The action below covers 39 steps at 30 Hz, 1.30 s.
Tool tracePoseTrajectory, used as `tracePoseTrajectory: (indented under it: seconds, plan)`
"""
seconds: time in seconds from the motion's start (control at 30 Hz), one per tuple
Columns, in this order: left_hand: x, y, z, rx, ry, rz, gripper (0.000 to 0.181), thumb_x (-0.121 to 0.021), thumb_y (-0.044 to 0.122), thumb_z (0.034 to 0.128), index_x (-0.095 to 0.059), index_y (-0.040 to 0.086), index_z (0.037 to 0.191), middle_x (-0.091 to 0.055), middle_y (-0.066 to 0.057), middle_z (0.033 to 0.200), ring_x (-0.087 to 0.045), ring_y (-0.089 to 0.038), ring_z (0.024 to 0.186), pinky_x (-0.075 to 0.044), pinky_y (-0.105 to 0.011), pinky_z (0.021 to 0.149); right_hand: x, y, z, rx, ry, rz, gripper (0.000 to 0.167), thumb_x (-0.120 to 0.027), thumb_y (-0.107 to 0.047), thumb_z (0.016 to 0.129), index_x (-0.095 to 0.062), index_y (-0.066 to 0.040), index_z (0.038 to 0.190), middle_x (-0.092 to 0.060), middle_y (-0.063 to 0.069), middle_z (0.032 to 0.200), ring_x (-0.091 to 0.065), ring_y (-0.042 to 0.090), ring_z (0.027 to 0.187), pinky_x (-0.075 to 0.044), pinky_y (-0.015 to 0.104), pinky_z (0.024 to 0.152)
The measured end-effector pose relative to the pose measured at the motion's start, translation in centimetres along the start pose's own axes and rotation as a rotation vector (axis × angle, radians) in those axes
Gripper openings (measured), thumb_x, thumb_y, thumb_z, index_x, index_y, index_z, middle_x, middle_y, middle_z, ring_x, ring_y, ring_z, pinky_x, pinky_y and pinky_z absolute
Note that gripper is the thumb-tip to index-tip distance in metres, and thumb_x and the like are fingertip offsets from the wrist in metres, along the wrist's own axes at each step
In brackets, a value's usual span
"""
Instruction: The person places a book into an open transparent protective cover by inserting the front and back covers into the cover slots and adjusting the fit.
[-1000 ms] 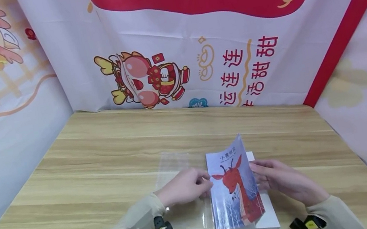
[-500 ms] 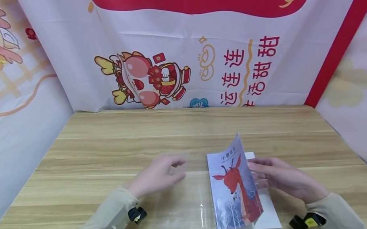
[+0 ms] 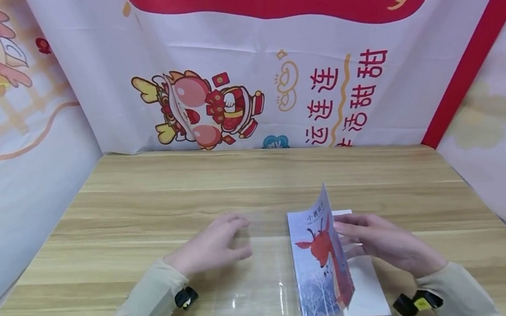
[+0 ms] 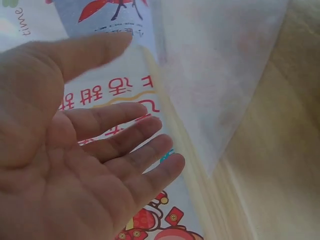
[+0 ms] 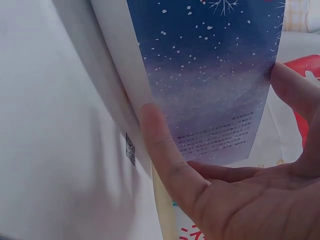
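Note:
A picture book (image 3: 317, 276) with a red deer on its cover lies on the table, its cover lifted from the right side. The right hand (image 3: 387, 241) holds the raised cover between thumb and fingers; in the right wrist view the hand (image 5: 250, 200) has one finger against the white inner page and the thumb at the cover's edge. To the book's left lies a clear plastic sheet (image 3: 255, 287). Over that sheet's left part the left hand (image 3: 210, 246) hovers, holding nothing, and its fingers look relaxed and spread in the left wrist view (image 4: 85, 165).
The wooden table (image 3: 140, 211) reaches back to a white and red printed cloth (image 3: 221, 33). Printed cloths also hang at the left and right sides. Dark wrist devices (image 3: 186, 297) sit on both sleeves.
The left hand has moved left, away from the book's left edge, uncovering more of the clear sheet. The right hand has shifted slightly left, and the cover stands more upright.

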<state>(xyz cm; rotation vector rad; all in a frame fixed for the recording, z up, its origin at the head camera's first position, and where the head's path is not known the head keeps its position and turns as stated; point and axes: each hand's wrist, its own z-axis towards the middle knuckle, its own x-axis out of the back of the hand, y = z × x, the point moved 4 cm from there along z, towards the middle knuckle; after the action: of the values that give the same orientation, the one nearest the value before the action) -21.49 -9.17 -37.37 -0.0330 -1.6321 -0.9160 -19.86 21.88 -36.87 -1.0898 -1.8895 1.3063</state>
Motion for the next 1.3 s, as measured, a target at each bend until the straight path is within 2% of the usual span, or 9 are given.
tracePoseTrajectory:
  seconds: [0.1,0.2,0.27,0.33,0.47,0.6,0.87,1.1,1.3]
  plan:
    - [-0.6,-0.2,0.0,0.04,-0.053,-0.005,0.093,-0.079,0.041,0.0819,-0.032,0.001,0.151,-0.031,-0.016,0.155,-0.031,-0.029,0.14,-0.028,-0.045,0.112,-0.3,-0.4,0.2,-0.003,0.017,-0.011,0.071,-0.06,-0.031,0.1,-0.026,0.009,0.148,-0.045,0.026,0.141,-0.054,0.035,0.119,-0.05,0.045,0.094]
    - [-1.1,-0.4,-0.2,0.052,-0.106,-0.011,0.119,-0.082,0.05,0.074,-0.011,0.001,0.156,-0.008,-0.016,0.161,-0.011,-0.028,0.147,-0.017,-0.043,0.115,-0.7,-0.8,0.5,-0.012,0.043,-0.034,0.073,-0.063,-0.033,0.097,-0.029,0.006,0.148,-0.042,0.026,0.143,-0.053,0.036,0.12,-0.05,0.046,0.094]
    - [-1.5,-0.5,-0.2,0.042,-0.137,-0.011,0.128,-0.083,0.053,0.0706,-0.003,0.002,0.156,0.005,-0.015,0.161,0.001,-0.028,0.147,-0.01,-0.042,0.115,-0.9,-0.9,0.7,-0.015,0.059,-0.049,0.075,-0.066,-0.034,0.096,-0.03,0.006,0.147,-0.04,0.027,0.145,-0.053,0.036,0.12,-0.05,0.046,0.093]
    - [-1.8,-0.5,-0.3,0.018,-0.162,-0.002,0.131,-0.083,0.055,0.0686,-0.001,0.001,0.155,0.009,-0.016,0.161,0.005,-0.029,0.147,-0.007,-0.042,0.115,-1.2,-1.0,0.9,-0.011,0.063,-0.069,0.076,-0.067,-0.034,0.094,-0.031,0.007,0.147,-0.04,0.027,0.145,-0.054,0.035,0.119,-0.051,0.045,0.093]
    - [-2.2,-0.4,-0.5,-0.006,-0.196,0.007,0.134,-0.083,0.057,0.0658,-0.002,-0.002,0.154,0.006,-0.019,0.16,0.002,-0.031,0.147,-0.007,-0.042,0.115,-1.9,-1.2,1.5,0.021,0.031,-0.122,0.077,-0.066,-0.032,0.096,-0.029,0.01,0.147,-0.039,0.028,0.146,-0.055,0.035,0.119,-0.051,0.044,0.093]
    - [-2.5,-0.4,-0.7,-0.007,-0.209,0.025,0.135,-0.082,0.061,0.0634,-0.005,-0.003,0.154,0.004,-0.019,0.16,0.001,-0.031,0.147,-0.007,-0.042,0.116,-2.5,-1.4,2.0,0.028,0.027,-0.183,0.079,-0.065,-0.036,0.095,-0.028,0.006,0.15,-0.037,0.024,0.149,-0.052,0.033,0.123,-0.051,0.043,0.093]
    - [-3.1,-0.8,-0.6,-0.04,-0.2,0.058,0.135,-0.08,0.064,0.0618,-0.008,-0.004,0.154,0.002,-0.021,0.16,0.0,-0.032,0.147,-0.01,-0.044,0.116,-3.5,-1.1,2.5,-0.03,0.105,-0.237,0.093,-0.069,-0.048,0.089,-0.012,-0.026,0.159,-0.017,0.01,0.16,-0.036,0.03,0.134,-0.044,0.046,0.099]
    - [-3.2,-1.0,-0.9,-0.024,-0.2,0.086,0.136,-0.078,0.068,0.0613,-0.01,-0.004,0.154,0.002,-0.022,0.159,0.0,-0.035,0.146,-0.009,-0.046,0.116,-4.1,-0.8,2.9,-0.046,0.176,-0.262,0.104,-0.069,-0.051,0.088,-0.003,-0.015,0.159,-0.01,0.022,0.16,-0.025,0.04,0.14,-0.039,0.054,0.103]
    - [-3.2,-1.0,-0.8,-0.002,-0.208,0.1,0.136,-0.078,0.069,0.0605,-0.011,-0.006,0.153,0.002,-0.022,0.159,-0.001,-0.034,0.146,-0.008,-0.046,0.116,-4.5,-0.7,2.8,-0.023,0.219,-0.339,0.112,-0.071,-0.054,0.085,0.003,-0.01,0.158,-0.003,0.02,0.162,-0.008,0.038,0.145,-0.015,0.058,0.113]
